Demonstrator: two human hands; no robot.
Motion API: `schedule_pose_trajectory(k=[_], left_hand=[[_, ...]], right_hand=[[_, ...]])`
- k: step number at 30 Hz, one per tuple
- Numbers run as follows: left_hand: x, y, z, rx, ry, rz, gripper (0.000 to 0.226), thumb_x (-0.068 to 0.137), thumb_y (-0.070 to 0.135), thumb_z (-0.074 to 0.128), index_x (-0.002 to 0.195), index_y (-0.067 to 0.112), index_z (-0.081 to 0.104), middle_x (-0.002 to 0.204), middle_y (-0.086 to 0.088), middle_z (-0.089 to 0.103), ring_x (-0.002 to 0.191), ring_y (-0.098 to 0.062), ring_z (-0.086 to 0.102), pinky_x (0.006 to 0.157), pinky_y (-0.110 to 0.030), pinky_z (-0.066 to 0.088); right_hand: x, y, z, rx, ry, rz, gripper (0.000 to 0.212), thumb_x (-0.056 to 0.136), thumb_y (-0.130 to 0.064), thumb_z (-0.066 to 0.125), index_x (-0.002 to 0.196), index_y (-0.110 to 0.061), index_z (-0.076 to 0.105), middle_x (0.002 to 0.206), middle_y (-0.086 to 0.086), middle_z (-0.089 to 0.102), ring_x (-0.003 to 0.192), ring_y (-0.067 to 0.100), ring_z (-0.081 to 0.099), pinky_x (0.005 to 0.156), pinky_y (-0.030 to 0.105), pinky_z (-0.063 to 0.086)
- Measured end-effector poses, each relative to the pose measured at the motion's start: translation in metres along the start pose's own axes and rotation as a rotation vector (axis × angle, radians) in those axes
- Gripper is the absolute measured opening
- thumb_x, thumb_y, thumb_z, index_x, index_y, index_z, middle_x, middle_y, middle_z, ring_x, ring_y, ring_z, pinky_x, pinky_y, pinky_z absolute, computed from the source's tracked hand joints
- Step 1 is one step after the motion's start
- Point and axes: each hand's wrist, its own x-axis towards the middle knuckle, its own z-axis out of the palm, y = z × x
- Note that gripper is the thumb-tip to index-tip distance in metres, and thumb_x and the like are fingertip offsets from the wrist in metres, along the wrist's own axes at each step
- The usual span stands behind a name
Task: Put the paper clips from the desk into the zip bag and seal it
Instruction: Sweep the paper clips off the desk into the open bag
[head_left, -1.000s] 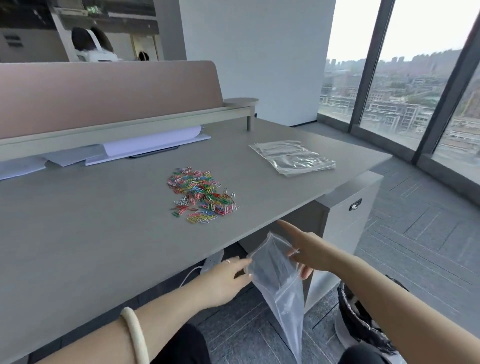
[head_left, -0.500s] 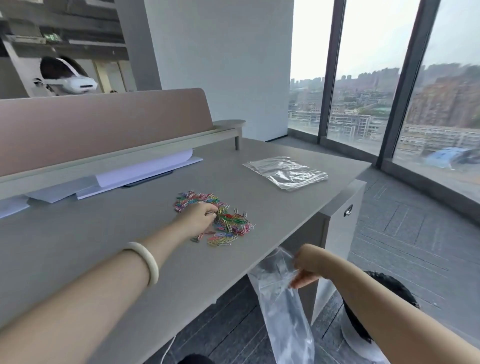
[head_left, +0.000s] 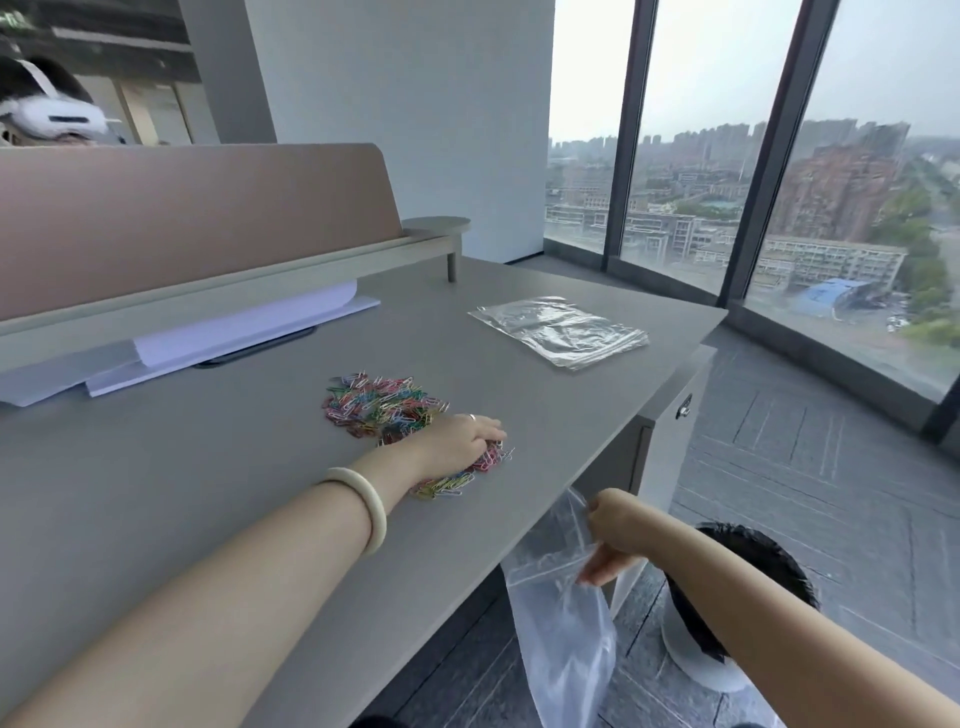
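Coloured paper clips (head_left: 382, 402) lie in a heap on the grey desk (head_left: 156, 493). My left hand (head_left: 462, 441) rests palm down on the heap's near right part, fingers curled over a bunch of clips (head_left: 457, 478) close to the desk's front edge. My right hand (head_left: 610, 535) holds the mouth of a clear zip bag (head_left: 561, 613) just below that edge; the bag hangs open and looks empty.
A stack of spare clear bags (head_left: 561, 330) lies at the desk's far right. White paper sheets (head_left: 234, 332) sit under the partition shelf. A black-lined bin (head_left: 737, 597) stands on the floor beneath my right arm. A person wearing a headset (head_left: 47, 114) sits behind the partition.
My left hand left the bag, reached onto the clip heap and dragged part of it toward the front edge. My right hand keeps holding the bag under the edge.
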Motion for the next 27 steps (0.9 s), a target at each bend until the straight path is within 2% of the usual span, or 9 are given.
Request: schedule_pose_trajectory(k=[1, 2, 3, 5, 11, 17, 22, 25, 27], left_hand=[[-0.004, 0.003, 0.001, -0.006, -0.007, 0.029, 0.047, 0.090, 0.003, 0.031, 0.131, 0.014, 0.051, 0.149, 0.000, 0.039, 0.138, -0.013, 0.033, 0.113, -0.021, 0.018], [-0.008, 0.006, 0.003, -0.015, -0.017, 0.054, 0.047, 0.090, 0.002, 0.032, 0.130, 0.015, 0.052, 0.148, 0.001, 0.040, 0.138, -0.012, 0.033, 0.113, -0.020, 0.017], [-0.012, 0.009, 0.005, -0.019, -0.028, 0.073, 0.046, 0.090, 0.002, 0.033, 0.130, 0.015, 0.052, 0.147, 0.002, 0.041, 0.139, -0.011, 0.032, 0.112, -0.018, 0.017], [-0.021, 0.016, 0.008, -0.014, -0.043, 0.112, 0.045, 0.091, 0.001, 0.034, 0.129, 0.014, 0.053, 0.146, 0.004, 0.043, 0.139, -0.009, 0.032, 0.112, -0.017, 0.016], [-0.043, 0.032, 0.018, -0.018, -0.067, 0.192, 0.050, 0.087, -0.005, 0.034, 0.128, 0.013, 0.054, 0.145, 0.004, 0.044, 0.137, -0.007, 0.033, 0.111, -0.013, 0.016], [-0.052, 0.048, 0.028, -0.011, -0.051, 0.245, 0.044, 0.089, -0.002, 0.036, 0.126, 0.013, 0.057, 0.148, 0.003, 0.040, 0.138, -0.009, 0.033, 0.117, -0.024, 0.021], [-0.057, 0.059, 0.021, -0.056, -0.060, 0.268, 0.046, 0.087, -0.005, 0.038, 0.124, 0.012, 0.059, 0.139, 0.001, 0.052, 0.131, -0.009, 0.044, 0.112, -0.020, 0.028], [-0.064, 0.051, -0.001, -0.150, 0.045, 0.200, 0.040, 0.092, 0.001, 0.040, 0.125, 0.016, 0.057, 0.138, 0.003, 0.053, 0.129, -0.004, 0.044, 0.103, -0.007, 0.028], [-0.072, 0.039, -0.016, -0.134, 0.131, 0.129, 0.040, 0.093, 0.003, 0.041, 0.127, 0.018, 0.055, 0.139, 0.004, 0.051, 0.129, -0.004, 0.043, 0.103, -0.009, 0.025]], right_hand=[[-0.007, -0.002, 0.002, -0.050, 0.017, 0.026, 0.074, 0.053, -0.024, 0.088, 0.119, -0.006, 0.059, 0.036, -0.003, 0.061, 0.047, 0.015, 0.066, 0.067, 0.031, 0.061], [-0.012, -0.003, 0.005, -0.074, 0.053, 0.034, 0.039, 0.082, -0.008, 0.066, 0.119, -0.001, 0.059, 0.034, -0.004, 0.059, 0.045, 0.014, 0.065, 0.069, 0.032, 0.061], [-0.011, 0.001, 0.005, -0.077, 0.082, 0.040, 0.030, 0.091, -0.002, 0.049, 0.119, 0.002, 0.059, 0.034, -0.004, 0.059, 0.045, 0.013, 0.064, 0.069, 0.032, 0.061], [-0.012, 0.003, 0.004, -0.052, 0.097, 0.046, 0.032, 0.093, 0.000, 0.041, 0.120, 0.002, 0.058, 0.033, -0.004, 0.058, 0.044, 0.012, 0.064, 0.068, 0.031, 0.060], [-0.022, 0.001, 0.006, -0.013, 0.102, 0.033, 0.032, 0.092, 0.002, 0.044, 0.120, 0.002, 0.058, 0.033, -0.003, 0.058, 0.043, 0.011, 0.063, 0.062, 0.027, 0.059], [-0.023, -0.001, 0.014, 0.012, 0.096, 0.018, 0.031, 0.091, 0.002, 0.044, 0.118, 0.007, 0.058, 0.033, -0.004, 0.058, 0.039, 0.011, 0.062, 0.059, 0.028, 0.059], [-0.025, -0.005, 0.014, 0.038, 0.086, -0.002, 0.030, 0.092, 0.003, 0.044, 0.117, 0.008, 0.059, 0.035, -0.003, 0.059, 0.039, 0.010, 0.061, 0.060, 0.027, 0.058], [-0.024, -0.005, 0.013, 0.043, 0.076, -0.012, 0.029, 0.092, 0.003, 0.044, 0.116, 0.009, 0.058, 0.037, -0.002, 0.060, 0.042, 0.012, 0.063, 0.061, 0.028, 0.059], [-0.023, -0.005, 0.013, 0.046, 0.071, -0.016, 0.029, 0.091, 0.002, 0.045, 0.116, 0.009, 0.059, 0.039, 0.000, 0.061, 0.046, 0.014, 0.065, 0.062, 0.029, 0.059]])
